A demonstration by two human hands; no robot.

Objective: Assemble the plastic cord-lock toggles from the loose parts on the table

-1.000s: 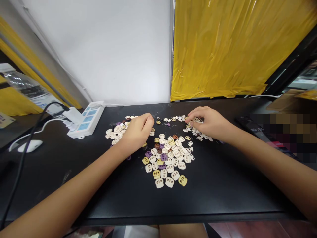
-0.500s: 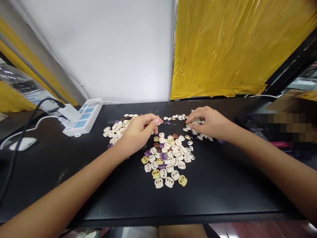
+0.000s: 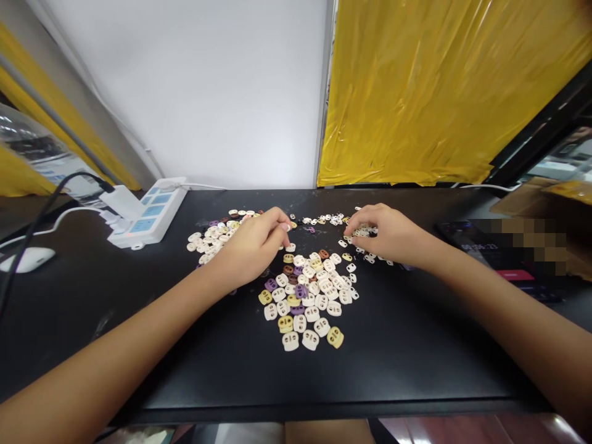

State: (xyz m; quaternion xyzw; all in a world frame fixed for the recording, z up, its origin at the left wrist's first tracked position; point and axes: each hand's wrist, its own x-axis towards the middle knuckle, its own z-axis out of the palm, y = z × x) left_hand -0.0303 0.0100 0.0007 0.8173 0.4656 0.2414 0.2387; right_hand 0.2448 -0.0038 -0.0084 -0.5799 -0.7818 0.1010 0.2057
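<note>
My left hand (image 3: 259,246) is above the right side of the left heap of two-hole cord locks (image 3: 203,245), its thumb and fingers drawn together. Whatever lies between those fingertips is too small to make out. Over a pile of small white plastic pieces (image 3: 370,258), my right hand (image 3: 386,231) has its fingers curved, with thumb and forefinger apart. Between the hands and closer to me spreads a second group of cord locks (image 3: 321,302), mostly cream, with some yellow, purple and brown ones. My left hand and wrist cover part of the left heap.
A white power strip (image 3: 155,213) with plugs and cables stands at the left, with a white mouse-like object (image 3: 28,259) nearby. A phone (image 3: 504,271) with a lit screen lies at the right. The white panel (image 3: 231,92) and yellow sheeting (image 3: 416,92) border the black table's back.
The view has shifted slightly. My left hand has moved a little left and its fingertips have dipped toward the left heap. My right hand stays over the small pieces, its thumb and forefinger still apart.
</note>
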